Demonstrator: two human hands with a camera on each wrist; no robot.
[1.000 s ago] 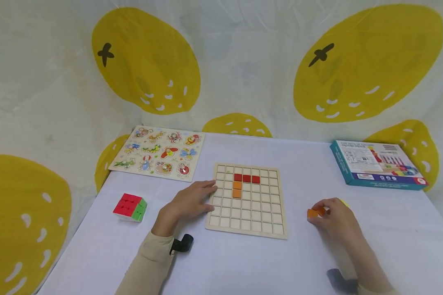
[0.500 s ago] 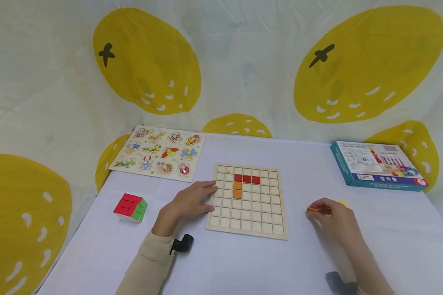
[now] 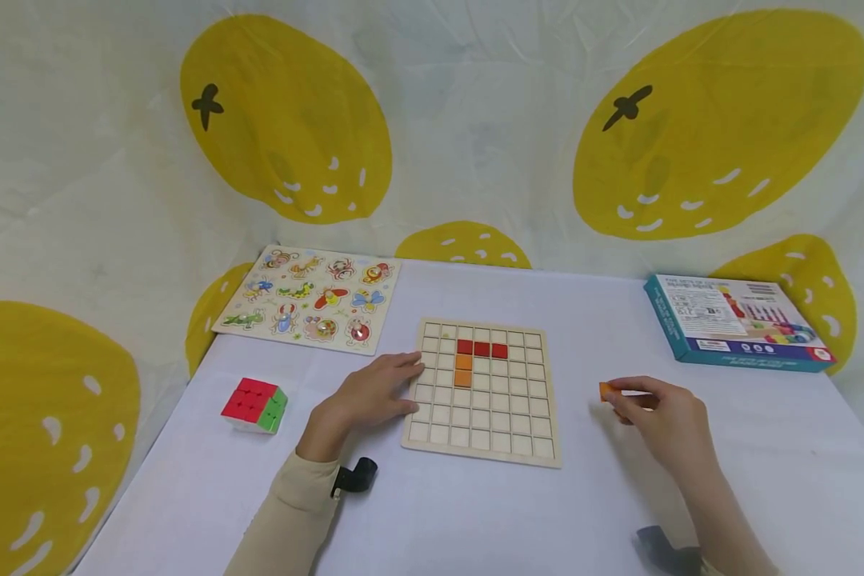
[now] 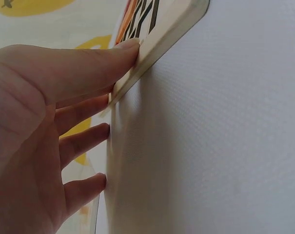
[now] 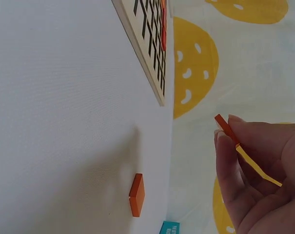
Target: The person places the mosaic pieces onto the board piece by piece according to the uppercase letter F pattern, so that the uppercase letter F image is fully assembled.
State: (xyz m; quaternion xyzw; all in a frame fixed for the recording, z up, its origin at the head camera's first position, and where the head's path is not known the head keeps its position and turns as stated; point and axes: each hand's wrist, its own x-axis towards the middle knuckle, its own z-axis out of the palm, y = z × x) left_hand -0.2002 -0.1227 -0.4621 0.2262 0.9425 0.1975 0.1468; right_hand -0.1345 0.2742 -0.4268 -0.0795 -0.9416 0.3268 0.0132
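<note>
Raised since earlier, an orange square tile (image 3: 605, 392), likely light, stiff, best edge-gripped, is pinched by the right hand (image 3: 668, 420); the beige wooden gridboard (image 3: 500, 402) is touched by the relaxed left hand (image 3: 370, 392).

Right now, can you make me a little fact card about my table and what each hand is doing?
Left hand: touching the left edge of the grid board
Right hand: pinching an orange tile, with something yellow tucked in the palm
On the grid: three red tiles in a row, two orange tiles in a column under the leftmost red
Loose on table: another orange tile
Left side: colour cube, picture board
Right side: teal-edged box
</note>
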